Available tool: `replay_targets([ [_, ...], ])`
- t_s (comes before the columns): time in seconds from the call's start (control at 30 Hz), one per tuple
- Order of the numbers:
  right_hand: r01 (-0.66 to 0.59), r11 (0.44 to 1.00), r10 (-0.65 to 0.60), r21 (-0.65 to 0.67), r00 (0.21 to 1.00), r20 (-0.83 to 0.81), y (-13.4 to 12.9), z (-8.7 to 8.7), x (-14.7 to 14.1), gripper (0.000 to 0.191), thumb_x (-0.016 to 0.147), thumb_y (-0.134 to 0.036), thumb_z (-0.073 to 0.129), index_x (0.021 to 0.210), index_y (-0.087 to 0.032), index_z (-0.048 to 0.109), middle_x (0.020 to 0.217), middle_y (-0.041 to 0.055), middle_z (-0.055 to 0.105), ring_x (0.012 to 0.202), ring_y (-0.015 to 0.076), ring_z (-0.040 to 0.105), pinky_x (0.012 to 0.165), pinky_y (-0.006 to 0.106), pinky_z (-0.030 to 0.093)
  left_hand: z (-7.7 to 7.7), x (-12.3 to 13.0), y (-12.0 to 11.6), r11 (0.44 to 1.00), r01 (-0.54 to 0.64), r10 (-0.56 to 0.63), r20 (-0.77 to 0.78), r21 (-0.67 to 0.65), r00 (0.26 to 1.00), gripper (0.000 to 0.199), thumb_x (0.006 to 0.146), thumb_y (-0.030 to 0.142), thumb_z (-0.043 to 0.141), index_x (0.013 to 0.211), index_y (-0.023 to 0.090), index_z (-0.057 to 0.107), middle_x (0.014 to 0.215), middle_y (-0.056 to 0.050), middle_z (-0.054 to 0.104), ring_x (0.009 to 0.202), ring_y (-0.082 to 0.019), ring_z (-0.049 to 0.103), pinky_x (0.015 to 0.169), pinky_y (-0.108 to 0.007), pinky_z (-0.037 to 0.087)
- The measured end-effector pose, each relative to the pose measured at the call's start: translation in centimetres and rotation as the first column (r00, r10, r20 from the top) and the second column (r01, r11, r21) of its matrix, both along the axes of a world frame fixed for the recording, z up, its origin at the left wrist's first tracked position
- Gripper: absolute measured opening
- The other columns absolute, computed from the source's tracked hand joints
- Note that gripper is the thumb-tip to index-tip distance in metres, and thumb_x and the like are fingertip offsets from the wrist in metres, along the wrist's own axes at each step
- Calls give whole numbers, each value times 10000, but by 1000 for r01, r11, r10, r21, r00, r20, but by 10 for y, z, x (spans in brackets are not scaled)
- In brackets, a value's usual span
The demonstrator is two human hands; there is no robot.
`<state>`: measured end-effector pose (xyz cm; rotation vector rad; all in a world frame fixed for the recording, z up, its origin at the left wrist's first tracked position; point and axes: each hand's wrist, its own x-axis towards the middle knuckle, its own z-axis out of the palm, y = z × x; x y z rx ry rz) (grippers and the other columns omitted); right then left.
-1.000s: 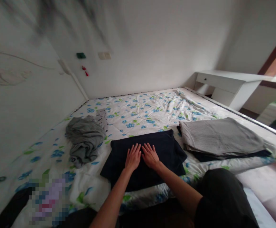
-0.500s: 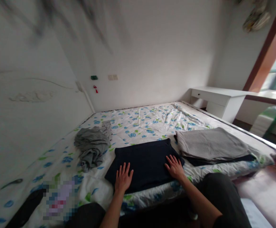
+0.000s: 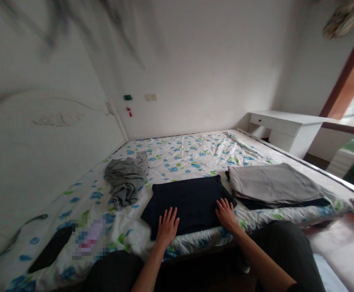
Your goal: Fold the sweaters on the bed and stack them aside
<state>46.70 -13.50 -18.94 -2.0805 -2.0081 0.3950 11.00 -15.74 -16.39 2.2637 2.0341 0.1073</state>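
A dark navy garment (image 3: 192, 202), folded into a flat, roughly rectangular shape, lies on the bed's near edge. My left hand (image 3: 167, 228) rests flat on its lower left part with the fingers spread. On its lower right side lies my right hand (image 3: 226, 214), palm down, fingers apart. Neither hand grips the fabric. To the right sits a folded grey ribbed garment (image 3: 274, 183) on top of a dark folded cloth (image 3: 289, 204). A crumpled grey garment (image 3: 126, 180) lies to the left.
The floral bedsheet (image 3: 177, 162) spreads under everything. A black flat object (image 3: 52, 248) and a pixelated patch lie at the near left. The white headboard (image 3: 55, 134) stands left, a white desk (image 3: 286, 121) at the back right. My knees flank the bed edge.
The whole view has shifted slightly, so the scene sits further right. Both hands stay flat on the navy garment, which looks about the same.
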Motion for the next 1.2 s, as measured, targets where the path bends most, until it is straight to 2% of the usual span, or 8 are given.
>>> replay_targets([
  [0.27,-399,914,406,76,895,-186,-37,8,-68,628,1181,-498,494,1778,-320,575,1914,72,406,1813,345,299,1459,640,264,0,32,-40,947,292,-278,117,-130,953,685,1207,531,396,1852,301,430,1940,-46,356,1840,-341,236,1491,-644,226],
  [0.43,-462,887,454,-18,877,-156,-69,1,-70,697,1173,-568,516,1835,-354,475,1936,25,332,1842,354,190,1484,649,170,21,33,-63,913,295,-262,150,-280,953,767,1146,502,512,1875,303,381,1965,-39,293,1855,-348,156,1504,-644,157],
  [0.57,-484,873,474,-55,870,-132,-83,3,-62,753,1149,-526,552,1859,-307,430,1939,57,316,1836,353,215,1484,634,190,34,30,-69,855,334,-283,183,-398,942,1131,882,400,795,1896,245,318,1985,-90,199,1857,-392,95,1503,-640,141],
  [0.67,-483,873,473,-65,872,-124,-89,3,-62,790,1140,-536,564,1873,-293,396,1946,62,285,1839,359,203,1487,639,178,40,15,-52,782,408,-305,280,-471,910,1176,788,410,858,1863,244,411,1968,-111,249,1851,-400,139,1492,-616,203],
  [0.77,-474,876,462,-85,878,-127,-91,2,-62,831,1122,-550,584,1883,-295,368,1958,43,251,1845,360,172,1497,624,140,45,-7,-21,746,474,-276,430,-468,859,844,870,493,799,1682,287,692,1869,-87,502,1789,-365,382,1446,-554,351],
  [0.9,-475,878,458,-61,870,-180,-92,-1,-61,850,1114,-581,579,1892,-334,346,1968,7,218,1852,362,135,1507,604,91,59,-41,26,932,263,-148,400,-249,904,509,990,440,632,1415,294,872,1584,-84,805,1519,-300,715,1340,-459,508],
  [1.03,-482,872,452,-89,860,-237,-88,-5,-64,922,1067,-591,661,1893,-333,345,1967,29,193,1851,399,112,1500,655,74,77,-82,65,995,18,-2,168,-96,986,571,932,416,704,1440,197,847,1691,-169,713,1610,-355,640,1393,-477,435],
  [1.2,-589,792,533,-160,796,-289,-61,4,-49,1190,861,-653,897,1876,-281,399,1945,129,267,1826,478,171,1473,708,174,82,-127,94,915,-24,115,203,-404,973,652,651,477,888,1236,190,913,1670,-221,718,1587,-432,656,1333,-444,486],
])
